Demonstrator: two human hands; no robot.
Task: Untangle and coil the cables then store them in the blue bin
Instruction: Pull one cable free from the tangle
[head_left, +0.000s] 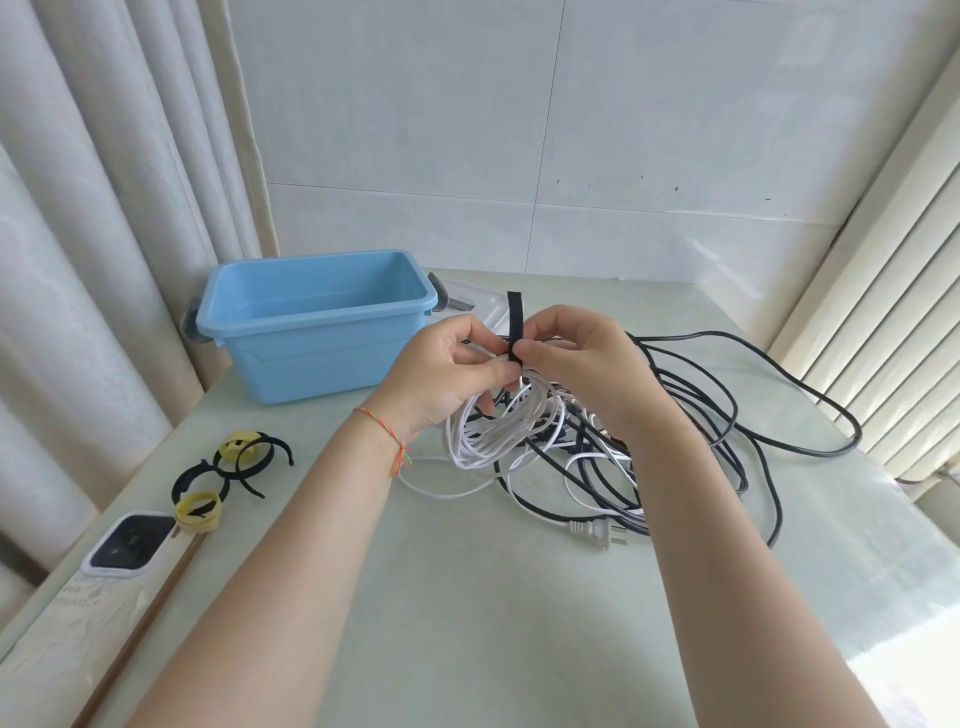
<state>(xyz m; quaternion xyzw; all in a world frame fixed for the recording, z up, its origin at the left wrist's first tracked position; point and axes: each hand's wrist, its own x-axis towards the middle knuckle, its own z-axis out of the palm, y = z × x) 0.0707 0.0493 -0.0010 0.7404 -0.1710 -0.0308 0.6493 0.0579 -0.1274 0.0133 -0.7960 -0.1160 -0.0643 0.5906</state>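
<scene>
Near the middle of the frame, both hands are holding up a white cable (498, 431) wound into a loose coil above the pale green tabletop (467, 597). The left hand (447, 374) is gripping the top of the coil, fingers curled round the strands, while the right hand (576, 364) is pinching a black strap (514, 325) that is wrapping the bundle and sticking straight up. Below and to the right, black cables (727, 415) are lying in a sprawling tangle, crossing over more white cord, and a white plug (597, 535) with metal prongs is resting at the lower edge of the heap. At the upper left, a light blue plastic bin (311, 358) is sitting open, smooth-walled and rectangular, with grey clips at its ends. At the left edge, curled black and yellow straps (223, 478) are lying beside a white phone (132, 543). Pleated curtains (78, 234) are hanging on the left, and a tiled wall (519, 130) is standing behind.
</scene>
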